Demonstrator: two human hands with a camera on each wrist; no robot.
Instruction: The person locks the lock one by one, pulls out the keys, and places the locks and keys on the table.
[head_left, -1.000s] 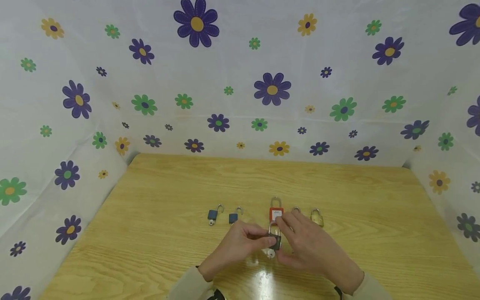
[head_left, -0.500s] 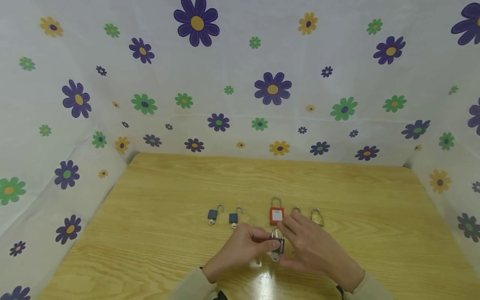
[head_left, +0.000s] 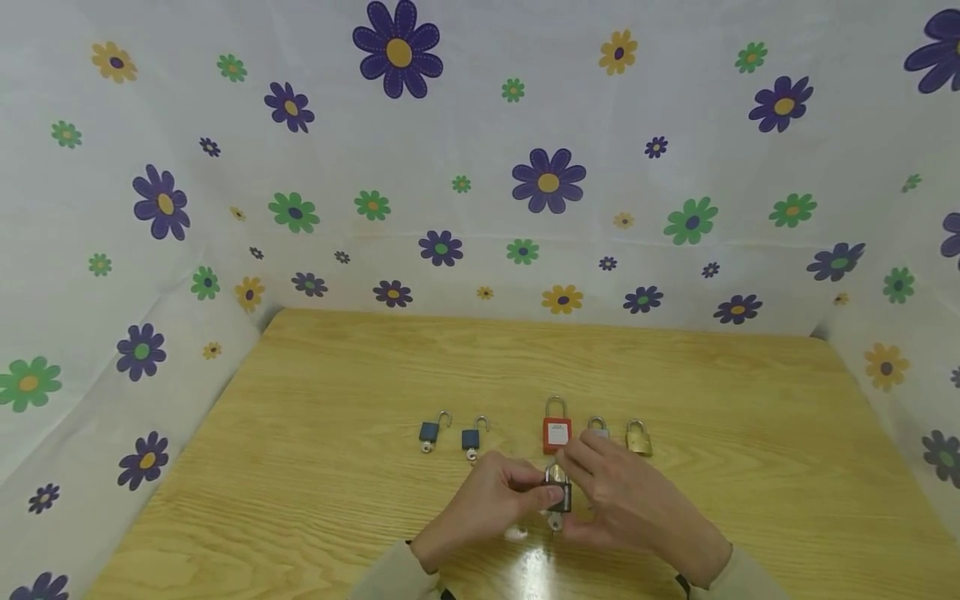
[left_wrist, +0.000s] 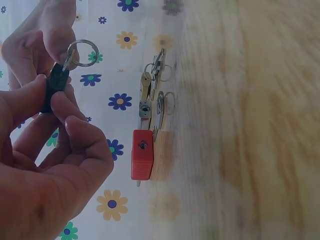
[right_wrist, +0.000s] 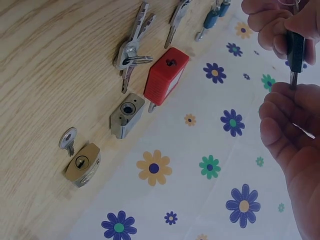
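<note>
Head view, lower centre of the frame: we have the dark padlock (head_left: pixel 558 497) raised between both hands, above the near part of the desk (head_left: pixel 360 367). The left hand (head_left: pixel 483 508) grasps it, thumb against the body; the right hand (head_left: pixel 641 508) has its fingers at the shackle (right_wrist: pixel 294 79), and we cannot tell whether they pinch it or only press. We judge the lock small but dense, easily borne by fingertips, rigid and hard to damage. Its smooth sides may let it slip or twist, so we would hold it by the broad faces and leave the key (head_left: pixel 555 522) free. The shackle is probably stiff, and narrow to grip.

As for looks, the key at the near end is silvery and, in the left wrist view, carries a thin wire ring (left_wrist: pixel 85 52). The lock's body is blocky and nearly black with a green cast; the shackle beyond is bright metal.

Farther off, we see the red padlock (head_left: pixel 557 435) with its white label, a brass padlock (head_left: pixel 640 444) to its right, and two blue padlocks (head_left: pixel 470 439) left of centre, shackles unfastened. Flowered cloth (head_left: pixel 480 154) fills the upper frame.
</note>
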